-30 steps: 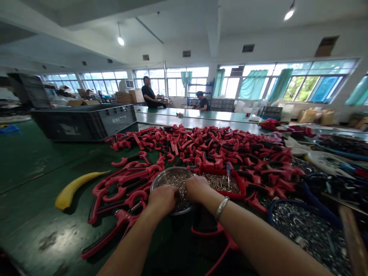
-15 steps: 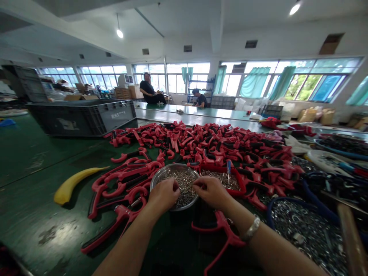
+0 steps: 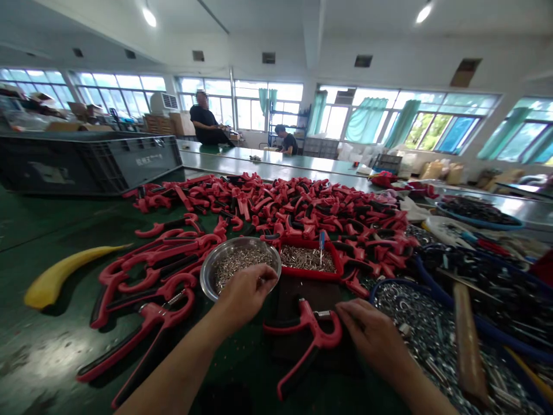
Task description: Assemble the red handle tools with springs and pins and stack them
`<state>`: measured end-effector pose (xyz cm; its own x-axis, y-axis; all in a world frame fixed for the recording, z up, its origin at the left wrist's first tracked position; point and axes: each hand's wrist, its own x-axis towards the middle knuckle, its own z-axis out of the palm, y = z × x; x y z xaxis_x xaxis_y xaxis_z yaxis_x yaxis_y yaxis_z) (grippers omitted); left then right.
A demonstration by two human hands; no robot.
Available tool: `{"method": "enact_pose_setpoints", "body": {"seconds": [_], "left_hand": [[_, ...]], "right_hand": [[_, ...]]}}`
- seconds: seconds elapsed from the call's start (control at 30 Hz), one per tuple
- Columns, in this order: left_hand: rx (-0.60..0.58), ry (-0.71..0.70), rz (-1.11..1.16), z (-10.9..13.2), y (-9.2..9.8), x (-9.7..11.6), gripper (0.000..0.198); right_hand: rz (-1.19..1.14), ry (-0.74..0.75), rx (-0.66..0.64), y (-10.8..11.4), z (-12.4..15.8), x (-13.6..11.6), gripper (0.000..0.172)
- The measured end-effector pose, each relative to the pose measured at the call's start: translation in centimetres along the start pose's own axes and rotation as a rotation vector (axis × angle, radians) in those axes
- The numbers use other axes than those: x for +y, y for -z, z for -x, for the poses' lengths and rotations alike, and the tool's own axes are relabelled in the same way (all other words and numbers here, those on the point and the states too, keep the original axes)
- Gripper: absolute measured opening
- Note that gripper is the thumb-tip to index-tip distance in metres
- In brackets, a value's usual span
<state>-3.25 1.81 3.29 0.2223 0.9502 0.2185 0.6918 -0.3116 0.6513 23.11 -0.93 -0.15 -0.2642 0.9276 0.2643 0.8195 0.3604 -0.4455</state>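
Left grip (image 3: 244,297) pinched over steel bowl (image 3: 206,282) of metal parts (image 3: 239,266), hold unclear; right grip (image 3: 374,340) open, empty, beside red-handled tool (image 3: 317,334) on green surface (image 3: 38,351), windowed workshop (image 3: 268,57) beyond.

Steel bowl (image 3: 207,276) under left hand (image 3: 244,297), red-handled spring tool (image 3: 309,334) between hands, washer tub (image 3: 380,290) just beside right hand (image 3: 371,340)

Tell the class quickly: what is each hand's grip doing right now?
Left hand: pinched over the steel bowl; anything held is too small to tell.
Right hand: open, holding nothing visible.
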Motion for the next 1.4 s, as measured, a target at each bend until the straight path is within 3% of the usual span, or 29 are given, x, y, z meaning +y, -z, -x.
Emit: {"method": "enact_pose_setpoints", "body": {"seconds": [0.13,0.27,0.73,0.83,1.07,1.4], "left_hand": [[-0.175,-0.144,0.013,1.4,-2.7,2.5,0.015],[-0.141,-0.158,-0.062,1.9,-4.5,3.0,0.017],[-0.104,-0.154,-0.038,2.0,-5.2,2.5,0.018],[-0.105,-0.168,-0.051,2.1,-5.2,2.5,0.018],[-0.113,-0.217,-0.134,2.3,-5.1,2.8,0.02],[-0.112,-0.229,-0.149,2.4,-5.1,2.8,0.02]], "right_hand": [[-0.077,0.009,-0.005,-0.6,-0.3,-0.2,0.028],[-0.116,-0.017,-0.04,-0.6,-0.2,0.1,0.028],[-0.168,-0.014,-0.043,-0.5,-0.7,0.4,0.024],[-0.051,0.016,-0.074,-0.2,-0.7,0.0,0.026],[0.553,0.133,-0.195,0.0,-0.5,-1.6,0.023],[0.803,0.356,-0.206,0.0,-0.6,-2.6,0.036]]}}
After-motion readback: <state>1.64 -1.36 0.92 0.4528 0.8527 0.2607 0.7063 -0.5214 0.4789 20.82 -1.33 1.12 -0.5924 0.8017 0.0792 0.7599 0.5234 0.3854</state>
